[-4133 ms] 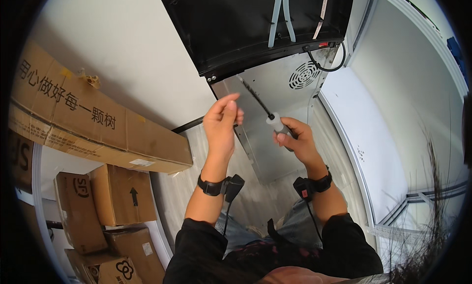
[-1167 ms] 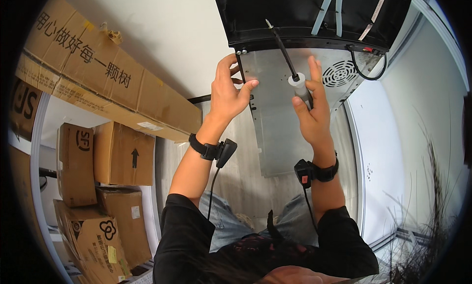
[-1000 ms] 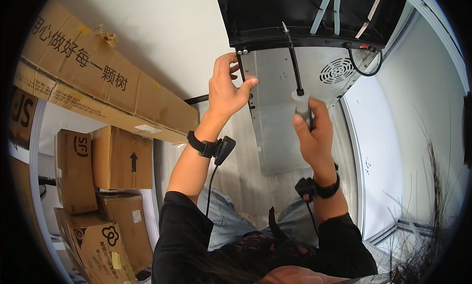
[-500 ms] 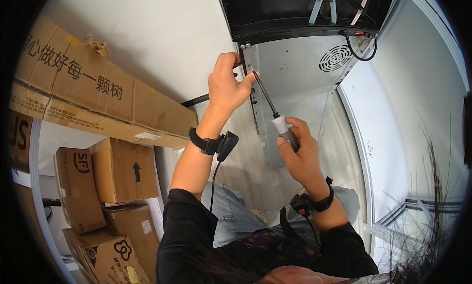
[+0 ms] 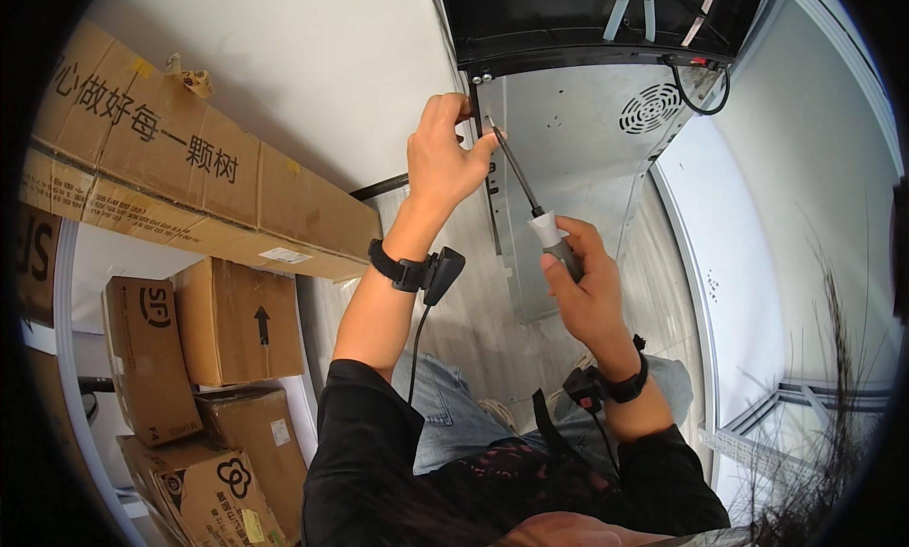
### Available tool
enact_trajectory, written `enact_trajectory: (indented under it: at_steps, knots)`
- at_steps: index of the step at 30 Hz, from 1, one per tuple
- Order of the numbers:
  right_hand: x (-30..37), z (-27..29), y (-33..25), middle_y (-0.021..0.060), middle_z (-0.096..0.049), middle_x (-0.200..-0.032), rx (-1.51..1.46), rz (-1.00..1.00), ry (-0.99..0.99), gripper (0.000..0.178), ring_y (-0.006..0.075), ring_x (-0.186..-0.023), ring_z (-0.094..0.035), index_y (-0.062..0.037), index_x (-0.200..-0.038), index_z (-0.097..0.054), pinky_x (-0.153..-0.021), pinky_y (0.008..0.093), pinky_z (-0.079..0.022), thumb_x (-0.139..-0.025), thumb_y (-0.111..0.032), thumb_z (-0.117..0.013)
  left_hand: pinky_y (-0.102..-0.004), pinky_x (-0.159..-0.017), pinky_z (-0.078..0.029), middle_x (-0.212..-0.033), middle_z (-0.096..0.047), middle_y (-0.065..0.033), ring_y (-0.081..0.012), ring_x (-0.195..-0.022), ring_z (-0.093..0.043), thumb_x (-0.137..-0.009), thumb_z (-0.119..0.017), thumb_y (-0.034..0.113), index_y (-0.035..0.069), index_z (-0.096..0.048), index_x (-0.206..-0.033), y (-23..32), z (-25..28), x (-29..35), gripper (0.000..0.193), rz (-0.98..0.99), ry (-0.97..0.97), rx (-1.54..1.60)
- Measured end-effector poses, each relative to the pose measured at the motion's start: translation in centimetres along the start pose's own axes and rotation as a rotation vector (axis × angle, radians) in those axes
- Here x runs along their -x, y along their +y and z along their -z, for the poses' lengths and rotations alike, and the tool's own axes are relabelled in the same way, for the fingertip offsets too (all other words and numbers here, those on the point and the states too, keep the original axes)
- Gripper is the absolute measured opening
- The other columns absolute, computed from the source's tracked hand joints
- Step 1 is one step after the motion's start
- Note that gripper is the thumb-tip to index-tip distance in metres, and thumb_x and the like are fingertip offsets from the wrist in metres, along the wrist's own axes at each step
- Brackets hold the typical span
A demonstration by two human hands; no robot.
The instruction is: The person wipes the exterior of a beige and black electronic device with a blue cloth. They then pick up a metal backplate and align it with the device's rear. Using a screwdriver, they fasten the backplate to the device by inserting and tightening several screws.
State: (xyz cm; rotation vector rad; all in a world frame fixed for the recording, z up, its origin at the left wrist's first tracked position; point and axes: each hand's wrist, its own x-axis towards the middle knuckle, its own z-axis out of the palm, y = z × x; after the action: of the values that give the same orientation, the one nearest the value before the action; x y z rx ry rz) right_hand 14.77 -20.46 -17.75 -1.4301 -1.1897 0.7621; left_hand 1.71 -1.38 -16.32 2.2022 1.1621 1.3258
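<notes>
One screwdriver (image 5: 539, 212); slim dark shaft (image 5: 518, 174); white collar (image 5: 544, 230); grey handle (image 5: 562, 255).

Bright, diffuse indoor light fills this fisheye view. A soft grey shadow darkens the smooth white wall (image 5: 312, 64) beside the long brown cardboard box (image 5: 204, 163); the flat silver metal panel (image 5: 568, 168) has a dull sheen. Detail is mostly crisp. Toward the blackened rim, the pale metal frame (image 5: 846, 59) at right bows.
</notes>
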Motion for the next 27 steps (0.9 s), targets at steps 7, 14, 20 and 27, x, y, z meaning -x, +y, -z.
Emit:
enact_trajectory:
  at_steps: [7, 14, 20, 27]
  knots:
    - [0.0, 0.1, -0.7, 0.0098, -0.062, -0.078, 0.019, -0.035, -0.025, 0.037, 0.0176, -0.064, -0.059, -0.004, -0.124, -0.053, -0.06, 0.0307, -0.046, -0.09, -0.013, -0.063, -0.0342, -0.071, -0.056, -0.101, -0.066, -0.0114, -0.0254, -0.096, -0.069, -0.073, -0.083, 0.017, 0.001, -0.057, -0.105, -0.1, 0.0, 0.0, 0.045, -0.005, 0.008, -0.017]
    - [0.0, 0.3, -1.7, 0.0131, -0.061, -0.087, 0.07, -0.058, -0.019, 0.04, 0.0231, -0.068, -0.061, -0.0045, -0.124, -0.052, -0.061, 0.0336, -0.048, -0.086, -0.01, -0.065, -0.034, -0.071, -0.056, -0.101, -0.067, -0.0115, -0.0256, -0.097, -0.069, -0.074, -0.083, 0.016, 0.001, -0.057, -0.105, 0.2, -0.1, 0.0, 0.044, 0.0, 0.006, -0.001]
    - [1.2, 0.2, -5.1, 0.0181, -0.049, -0.108, 0.38, 0.134, 0.128, 0.05, 0.0361, -0.086, -0.06, -0.0027, -0.12, -0.051, -0.066, 0.0407, -0.052, -0.073, -0.001, -0.068, -0.0331, -0.069, -0.055, -0.097, -0.066, -0.0102, -0.0242, -0.094, -0.069, -0.073, -0.083, 0.015, 0.001, -0.056, -0.102, -0.3, 0.0, 0.1, 0.041, -0.026, 0.02, -0.009]
    - [2.4, -0.7, -5.0, 0.0141, -0.056, -0.108, 0.575, 0.657, 0.413, 0.027, 0.0244, -0.075, -0.06, -0.0006, -0.095, -0.066, -0.063, 0.0318, -0.05, -0.07, 0.005, -0.076, -0.0314, -0.064, -0.054, -0.086, -0.063, -0.0073, -0.0191, -0.077, -0.064, -0.072, -0.083, 0.014, 0.002, -0.056, -0.094, -0.2, -0.2, -0.1, 0.037, -0.021, 0.008, 0.0]
